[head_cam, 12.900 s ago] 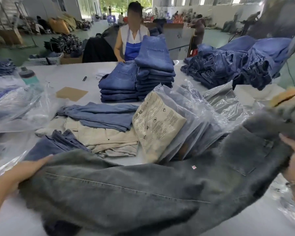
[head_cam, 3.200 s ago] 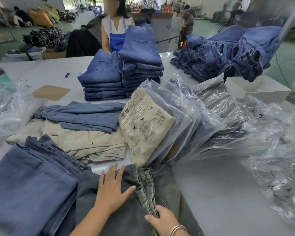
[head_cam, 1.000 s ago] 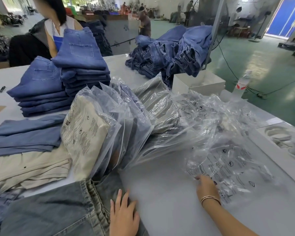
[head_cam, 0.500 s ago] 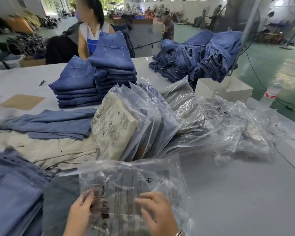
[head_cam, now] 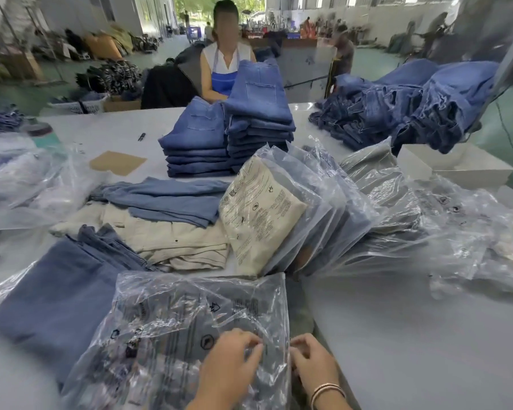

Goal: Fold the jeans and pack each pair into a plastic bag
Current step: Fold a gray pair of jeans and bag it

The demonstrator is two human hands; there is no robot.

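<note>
A clear plastic bag (head_cam: pixel 196 327) is pinched at its right edge by the left hand (head_cam: pixel 228 362) and right hand (head_cam: pixel 311 359), apparently to part its mouth. Grey folded jeans (head_cam: pixel 296 306) lie beneath it, awaiting packing. Farther off, packed bags (head_cam: pixel 279 214) are leaned in a row.

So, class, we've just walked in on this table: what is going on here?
A person is packing jeans. Both hands, left hand and right hand, pinch the near edge of a clear plastic bag lying over folded grey jeans. Finished bagged pairs lean in a row behind.
</note>
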